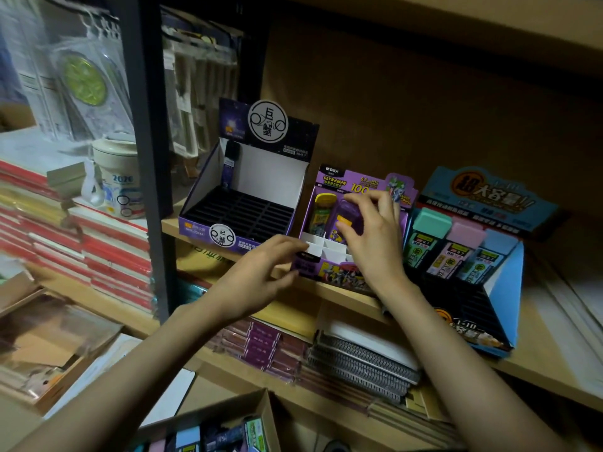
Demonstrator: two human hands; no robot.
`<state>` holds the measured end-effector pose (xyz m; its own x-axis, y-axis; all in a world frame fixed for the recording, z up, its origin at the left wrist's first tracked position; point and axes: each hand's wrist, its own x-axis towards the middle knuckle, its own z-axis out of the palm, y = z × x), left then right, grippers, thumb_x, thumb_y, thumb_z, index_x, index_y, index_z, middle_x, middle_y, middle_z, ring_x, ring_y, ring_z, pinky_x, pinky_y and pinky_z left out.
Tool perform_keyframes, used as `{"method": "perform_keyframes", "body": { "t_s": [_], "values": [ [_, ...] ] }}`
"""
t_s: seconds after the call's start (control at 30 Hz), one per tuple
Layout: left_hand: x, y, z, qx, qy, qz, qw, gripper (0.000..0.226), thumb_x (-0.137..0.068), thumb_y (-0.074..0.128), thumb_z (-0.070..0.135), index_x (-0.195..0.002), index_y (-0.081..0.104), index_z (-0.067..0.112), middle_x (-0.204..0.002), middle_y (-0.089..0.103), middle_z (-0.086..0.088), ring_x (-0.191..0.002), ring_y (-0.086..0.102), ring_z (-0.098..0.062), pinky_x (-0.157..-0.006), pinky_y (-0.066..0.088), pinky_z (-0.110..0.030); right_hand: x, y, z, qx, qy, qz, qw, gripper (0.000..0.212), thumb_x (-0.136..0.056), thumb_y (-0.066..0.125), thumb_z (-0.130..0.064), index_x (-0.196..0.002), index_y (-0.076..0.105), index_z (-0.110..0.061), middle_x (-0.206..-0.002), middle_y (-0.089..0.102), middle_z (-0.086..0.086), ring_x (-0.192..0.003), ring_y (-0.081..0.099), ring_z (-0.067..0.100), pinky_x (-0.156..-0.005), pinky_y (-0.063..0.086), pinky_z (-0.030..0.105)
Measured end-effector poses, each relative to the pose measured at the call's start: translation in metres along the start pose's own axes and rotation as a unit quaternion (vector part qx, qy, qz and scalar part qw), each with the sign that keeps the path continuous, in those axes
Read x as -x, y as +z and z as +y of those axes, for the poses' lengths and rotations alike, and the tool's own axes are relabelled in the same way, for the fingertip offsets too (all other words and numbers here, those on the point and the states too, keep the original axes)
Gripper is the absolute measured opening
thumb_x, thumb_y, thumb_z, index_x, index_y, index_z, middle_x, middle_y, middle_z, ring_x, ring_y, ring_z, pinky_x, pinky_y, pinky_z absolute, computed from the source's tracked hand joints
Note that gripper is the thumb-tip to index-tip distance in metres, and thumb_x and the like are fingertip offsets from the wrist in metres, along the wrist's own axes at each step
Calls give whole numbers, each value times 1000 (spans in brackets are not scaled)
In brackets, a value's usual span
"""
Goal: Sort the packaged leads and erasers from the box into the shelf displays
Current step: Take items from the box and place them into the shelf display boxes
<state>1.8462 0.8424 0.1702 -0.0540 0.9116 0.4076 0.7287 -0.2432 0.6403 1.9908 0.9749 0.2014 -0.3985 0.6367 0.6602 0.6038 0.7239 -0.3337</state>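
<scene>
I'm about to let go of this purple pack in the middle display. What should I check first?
1. Grip: ok. The right hand pinches the purple pack.
2. Matching display: ok. The pack is in the back row of the purple display, beside the yellow pack.
3. Display steadied: ok. The left hand holds its front left corner.
4. Pack seated in its slot: cannot tell; the right hand hides its base.
5. Free slots: ok. The white dividers in front hold nothing.
6. More stock: ok. Packs show in the cardboard box.
</scene>
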Motion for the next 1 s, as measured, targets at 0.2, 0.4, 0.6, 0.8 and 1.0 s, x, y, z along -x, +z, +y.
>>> {"method": "perform_keyframes", "body": {
  "t_s": [0.2,0.4,0.6,0.8,1.0],
  "values": [
    [31,-8,-10,115,-68,-18,991,25,-90,58,18,-113,58,30,-112,61,12,-102,60,1,-85,49,-16,29,-43,-17,-141,-8,-107,984,33,-82,70,-18,-114,60,-20,-106,51,-5,-100,49,8,-83,35,10],
    [128,33,-70,7,-241,-213,947,20,-91,61,14,-111,62,12,-107,66,-5,-94,61,-13,-84,48,-22,110,-21,-24,-115,-30,-476,872,31,-83,70,-22,-112,62,-14,-95,67,2,-80,58,8,-73,44,15],
    [253,104,-122,35,-400,-220,889,19,-90,61,7,-104,66,-4,-92,60,-9,-86,54,-15,-69,40,-23,242,75,-2,-35,1,-662,749,32,-88,63,-19,-117,59,-8,-102,62,9,-89,55,17,-73,40,26],
    [349,158,-143,130,-616,54,775,36,-84,69,7,-112,57,-12,-101,59,-19,-95,56,-25,-77,40,-30,356,145,12,-67,196,-672,711,34,-91,60,-20,-121,53,-4,-109,60,12,-96,58,24,-84,45,37],
    [393,174,-159,-114,-530,-29,839,57,-84,70,28,-133,51,8,-143,44,-15,-129,43,-33,-100,38,-42,425,182,4,-52,338,-593,729,51,-84,69,-27,-125,49,-3,-124,52,17,-116,49,29,-91,39,31]
  ]
}}
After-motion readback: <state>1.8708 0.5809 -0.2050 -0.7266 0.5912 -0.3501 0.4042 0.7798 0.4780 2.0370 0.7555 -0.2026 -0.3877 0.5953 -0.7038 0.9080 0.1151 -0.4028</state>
